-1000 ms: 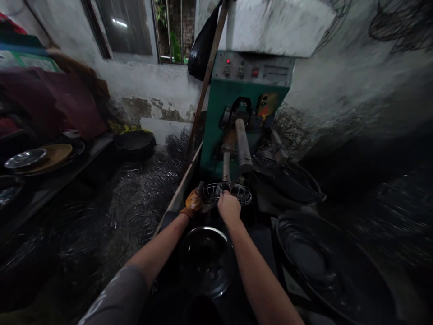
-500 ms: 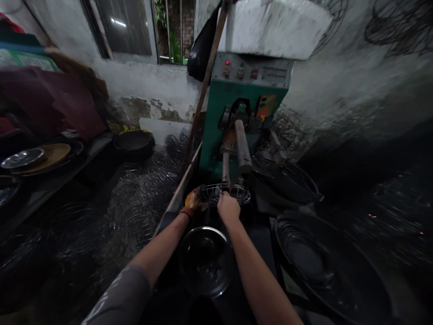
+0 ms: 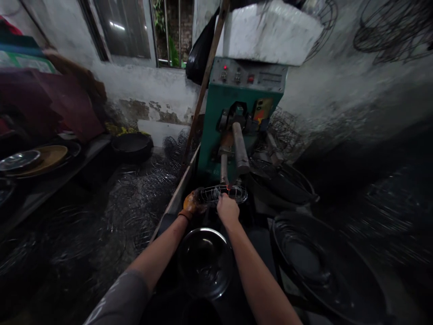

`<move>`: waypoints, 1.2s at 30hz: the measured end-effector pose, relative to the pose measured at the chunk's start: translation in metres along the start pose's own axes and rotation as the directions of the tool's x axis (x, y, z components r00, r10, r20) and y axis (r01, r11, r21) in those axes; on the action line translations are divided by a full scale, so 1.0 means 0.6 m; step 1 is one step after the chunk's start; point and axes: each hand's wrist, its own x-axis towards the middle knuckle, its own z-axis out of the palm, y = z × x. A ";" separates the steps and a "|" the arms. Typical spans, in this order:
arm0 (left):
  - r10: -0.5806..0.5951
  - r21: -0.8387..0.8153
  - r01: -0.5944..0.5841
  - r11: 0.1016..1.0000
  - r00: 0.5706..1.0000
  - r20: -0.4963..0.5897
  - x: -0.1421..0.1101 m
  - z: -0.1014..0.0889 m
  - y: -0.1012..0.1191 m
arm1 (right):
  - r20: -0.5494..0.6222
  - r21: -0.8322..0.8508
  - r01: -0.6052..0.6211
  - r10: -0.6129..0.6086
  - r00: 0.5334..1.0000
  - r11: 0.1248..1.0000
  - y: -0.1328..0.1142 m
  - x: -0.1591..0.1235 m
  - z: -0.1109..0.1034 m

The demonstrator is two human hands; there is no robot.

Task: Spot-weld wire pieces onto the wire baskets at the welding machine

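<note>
Both hands on a small wire cage (image 3: 221,194) held flat under the tips of the two rods (image 3: 237,151) of the green machine (image 3: 237,117). A small red glow shows where the cage meets the rod tips. Left hand (image 3: 192,203), in an orange glove, is closed on the cage's left rim. Right hand (image 3: 228,209), bare, is fisted on the near rim, fingers curled over the wire; how tight, can't tell. Cage sits at the far end of the bench, right against the machine's front, not resting on anything visible. Just nearer than the hands, between the forearms, a steel bowl (image 3: 205,259) sits open side up. Right of the bowl, a large dark pan (image 3: 324,266); more dark pans (image 3: 287,178) stacked beside the machine's right side. Wood plank (image 3: 181,185) runs along the bench's left edge, with a heap of wire mesh (image 3: 142,194) left of it. Far left shelf holds a plate (image 3: 20,159) on a tan disc. Window (image 3: 142,29) above, black bag (image 3: 199,54) hanging beside the machine's control panel (image 3: 248,76).
</note>
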 end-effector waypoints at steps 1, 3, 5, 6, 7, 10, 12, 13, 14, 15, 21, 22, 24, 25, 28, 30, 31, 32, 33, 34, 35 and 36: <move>0.012 -0.012 -0.012 1.000 1.000 -0.009 -0.003 -0.002 0.003 | -0.014 0.009 -0.007 0.007 1.000 1.000 0.004 -0.001 -0.001; 0.061 -0.022 -0.062 0.998 0.997 -0.040 -0.008 -0.008 0.012 | -0.050 0.031 -0.020 0.022 0.998 0.999 0.015 -0.002 -0.004; 0.136 0.007 -0.136 0.991 0.989 -0.064 -0.012 -0.016 0.025 | -0.080 0.054 -0.031 0.035 0.996 0.998 0.029 -0.001 -0.007; 0.170 0.031 -0.168 0.985 0.983 -0.065 -0.012 -0.020 0.032 | -0.094 0.064 -0.035 0.041 0.995 0.997 0.037 0.001 -0.009; 0.202 0.058 -0.198 0.978 0.978 -0.060 -0.011 -0.024 0.040 | -0.105 0.072 -0.041 0.048 0.993 0.997 0.044 0.004 -0.010; 0.269 0.119 -0.263 0.957 0.962 -0.040 -0.004 -0.031 0.060 | -0.122 0.089 -0.068 0.078 0.989 0.994 0.064 0.014 -0.011; 0.292 0.148 -0.285 0.947 0.956 -0.024 0.003 -0.031 0.069 | -0.123 0.093 -0.086 0.097 0.988 0.992 0.074 0.022 -0.010; 0.298 0.160 -0.292 0.943 0.955 -0.012 0.007 -0.030 0.072 | -0.123 0.096 -0.092 0.103 0.987 0.991 0.079 0.025 -0.009; 0.300 0.171 -0.296 0.940 0.954 0.002 0.011 -0.028 0.074 | -0.123 0.101 -0.096 0.108 0.987 0.990 0.083 0.028 -0.009; 0.302 0.181 -0.300 0.936 0.953 0.017 0.014 -0.027 0.075 | -0.122 0.108 -0.101 0.114 0.986 0.989 0.086 0.031 -0.008; 0.313 0.207 -0.311 0.928 0.950 0.026 0.025 -0.011 0.076 | -0.117 0.158 -0.099 0.118 0.986 0.982 0.094 0.036 -0.006; 0.308 0.203 -0.304 0.931 0.951 0.013 0.026 -0.008 0.076 | -0.120 0.161 -0.090 0.110 0.987 0.983 0.094 0.036 -0.005; 0.314 0.197 -0.309 0.930 0.949 0.005 0.028 -0.003 0.074 | -0.125 0.164 -0.076 0.098 0.987 0.984 0.095 0.036 -0.005; 0.324 0.197 -0.320 0.927 0.946 0.013 0.028 -0.001 0.073 | -0.129 0.163 -0.076 0.097 0.987 0.984 0.095 0.036 -0.005; 0.346 0.202 -0.350 0.915 0.936 0.057 0.030 -0.003 0.070 | -0.139 0.154 -0.090 0.111 0.984 0.984 0.095 0.035 -0.006; 0.345 0.204 -0.354 0.913 0.935 0.075 0.030 -0.009 0.067 | -0.135 0.142 -0.098 0.118 0.984 0.985 0.094 0.034 -0.006; 0.348 0.204 -0.357 0.911 0.934 0.082 0.030 -0.011 0.066 | -0.127 0.135 -0.102 0.120 0.985 0.986 0.093 0.034 -0.007; 0.351 0.203 -0.362 0.910 0.932 0.089 0.030 -0.014 0.065 | -0.119 0.128 -0.106 0.121 0.985 0.986 0.092 0.035 -0.006; 0.353 0.204 -0.365 0.909 0.931 0.091 0.030 -0.015 0.064 | -0.113 0.123 -0.109 0.123 0.986 0.986 0.091 0.035 -0.006; 0.354 0.206 -0.364 0.908 0.931 0.088 0.030 -0.016 0.062 | -0.111 0.120 -0.108 0.122 0.986 0.987 0.090 0.035 -0.005; 0.352 0.210 -0.362 0.908 0.932 0.082 0.030 -0.016 0.060 | -0.112 0.119 -0.104 0.118 0.987 0.987 0.090 0.036 -0.005; 0.349 0.216 -0.358 0.909 0.934 0.076 0.031 -0.015 0.059 | -0.115 0.122 -0.100 0.114 0.987 0.987 0.089 0.036 -0.004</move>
